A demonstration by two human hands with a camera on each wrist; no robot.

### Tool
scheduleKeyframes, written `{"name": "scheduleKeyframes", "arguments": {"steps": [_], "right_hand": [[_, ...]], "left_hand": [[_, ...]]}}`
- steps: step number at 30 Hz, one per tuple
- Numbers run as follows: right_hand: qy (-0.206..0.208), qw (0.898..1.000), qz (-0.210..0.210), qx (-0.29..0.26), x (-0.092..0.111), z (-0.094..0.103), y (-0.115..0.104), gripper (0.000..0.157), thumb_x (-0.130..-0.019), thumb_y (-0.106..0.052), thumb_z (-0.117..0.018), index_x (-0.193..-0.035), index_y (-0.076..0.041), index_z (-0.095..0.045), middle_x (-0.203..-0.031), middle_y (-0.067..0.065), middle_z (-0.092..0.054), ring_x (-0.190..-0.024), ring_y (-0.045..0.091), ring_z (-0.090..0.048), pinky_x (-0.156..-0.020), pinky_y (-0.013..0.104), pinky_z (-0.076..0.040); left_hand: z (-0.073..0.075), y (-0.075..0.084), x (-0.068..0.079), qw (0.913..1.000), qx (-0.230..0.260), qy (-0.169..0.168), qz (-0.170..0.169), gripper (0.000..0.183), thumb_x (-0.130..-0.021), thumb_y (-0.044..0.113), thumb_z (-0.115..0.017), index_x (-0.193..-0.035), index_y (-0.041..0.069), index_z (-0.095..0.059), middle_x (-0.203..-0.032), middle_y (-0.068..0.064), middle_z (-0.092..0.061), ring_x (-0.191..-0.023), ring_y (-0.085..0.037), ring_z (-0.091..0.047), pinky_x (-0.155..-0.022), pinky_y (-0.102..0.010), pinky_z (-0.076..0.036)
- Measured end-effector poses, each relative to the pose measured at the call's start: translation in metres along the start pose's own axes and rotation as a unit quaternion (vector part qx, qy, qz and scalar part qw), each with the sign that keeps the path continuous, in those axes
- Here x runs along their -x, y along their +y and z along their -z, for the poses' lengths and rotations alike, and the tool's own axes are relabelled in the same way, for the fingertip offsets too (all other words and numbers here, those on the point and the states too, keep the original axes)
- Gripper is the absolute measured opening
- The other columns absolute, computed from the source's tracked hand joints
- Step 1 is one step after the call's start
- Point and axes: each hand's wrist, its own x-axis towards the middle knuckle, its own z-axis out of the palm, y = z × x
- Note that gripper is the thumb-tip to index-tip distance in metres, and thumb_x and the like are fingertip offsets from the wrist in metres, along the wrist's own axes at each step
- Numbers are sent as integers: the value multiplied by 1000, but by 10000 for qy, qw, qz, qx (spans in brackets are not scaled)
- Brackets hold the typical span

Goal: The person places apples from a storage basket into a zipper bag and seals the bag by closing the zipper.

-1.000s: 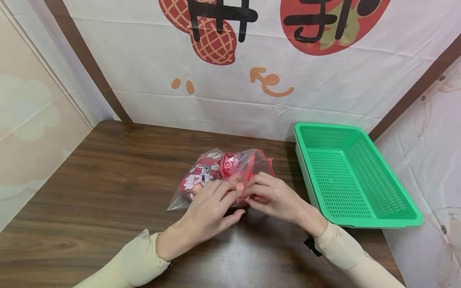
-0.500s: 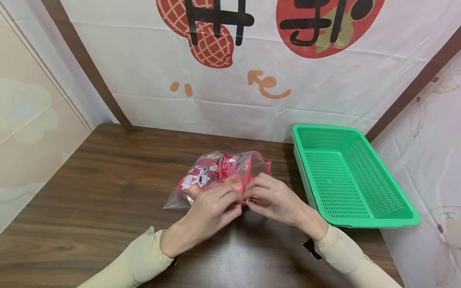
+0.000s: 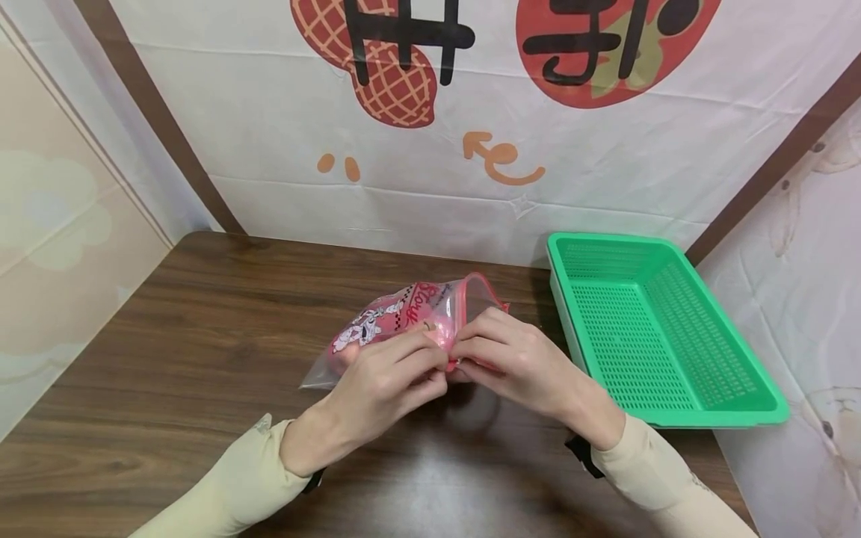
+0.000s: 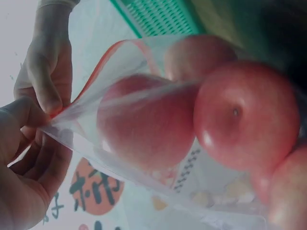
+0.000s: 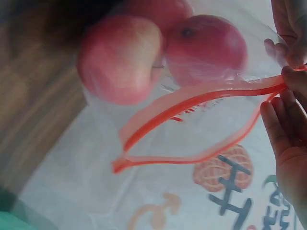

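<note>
A clear zip bag (image 3: 397, 314) with pink and white cartoon print lies on the brown table, holding several red apples (image 4: 247, 115). Its red zipper edge (image 5: 201, 96) gapes into a loop at the far side, plain in the right wrist view. At the near corner of that edge, my left hand (image 3: 380, 377) pinches the bag between thumb and fingers. My right hand (image 3: 525, 362) pinches the same corner from the right, its fingertips touching or nearly touching the left ones. The fingers partly hide the corner itself.
A green perforated basket (image 3: 561, 299) stands to the right on the table (image 3: 168, 359), close to my right forearm. Behind the table hangs a white printed cloth (image 3: 403, 202).
My left thumb has come in from apart to meet the fingers at the zipper corner. The bag has tilted a little, its far edge rising. The basket has stayed put.
</note>
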Motion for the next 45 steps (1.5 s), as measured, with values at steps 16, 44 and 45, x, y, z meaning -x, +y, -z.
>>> {"name": "scheduleKeyframes", "arguments": {"steps": [16,44,45], "right_hand": [[-104,9999,-89,-95,-24,23,-4,16,-79,-3,-74,-95,-9,-73,-93,-2,-68,-87,12,-59,-78,22,-50],[-440,9956,-710,418,-21,29,5,13,-85,-8,-73,-98,-11,-72,-95,-2,-67,-92,15,-57,-82,23,-47],[-443,9955,-732,405,-20,30,6,14,-85,-8,-73,-98,-11,-72,-95,-2,-67,-92,15,-57,-82,23,-46]], "left_hand": [[26,4,-21,9937,984,426,340,25,-66,-10,-55,-76,11,-63,-76,4,-58,-67,-4,-52,-60,-10,-41],[60,6,-23,9832,1316,800,977,26,-65,-13,-57,-72,11,-65,-73,3,-59,-69,-6,-54,-64,-14,-44],[61,6,-23,9830,1318,805,994,27,-65,-13,-57,-72,11,-65,-73,3,-59,-68,-6,-54,-64,-14,-44]]}}
